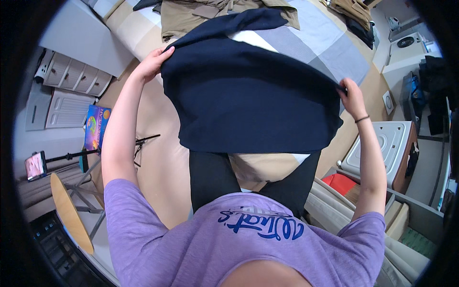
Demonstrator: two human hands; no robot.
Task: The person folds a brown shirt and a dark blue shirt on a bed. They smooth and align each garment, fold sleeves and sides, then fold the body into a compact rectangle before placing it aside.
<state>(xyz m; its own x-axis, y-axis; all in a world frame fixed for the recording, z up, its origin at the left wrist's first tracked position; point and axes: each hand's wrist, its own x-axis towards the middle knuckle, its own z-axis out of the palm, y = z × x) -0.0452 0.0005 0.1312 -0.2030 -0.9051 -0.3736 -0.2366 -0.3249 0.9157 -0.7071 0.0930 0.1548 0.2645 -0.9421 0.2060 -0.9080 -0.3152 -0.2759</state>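
Note:
A dark navy cloth garment (251,97) is stretched wide between my two hands in front of my legs. My left hand (154,64) pinches its upper left corner, thumb on top. At the upper right edge, my right hand (351,97) grips the fabric and wears a thin dark band at the wrist. The garment's lower edge hangs across my black trousers (211,175). A long strip of the same dark cloth, perhaps a sleeve, lies over the far side. Beyond it a khaki garment (193,18) rests on the bed with a checked cover (315,39).
More folded clothes (353,14) lie at the bed's far right. A phone (36,165) on a tripod arm and a wooden round-topped table (70,213) stand at left, near a colourful box (95,127). On the right are a white-topped cabinet (380,150) and an open drawer unit (419,206).

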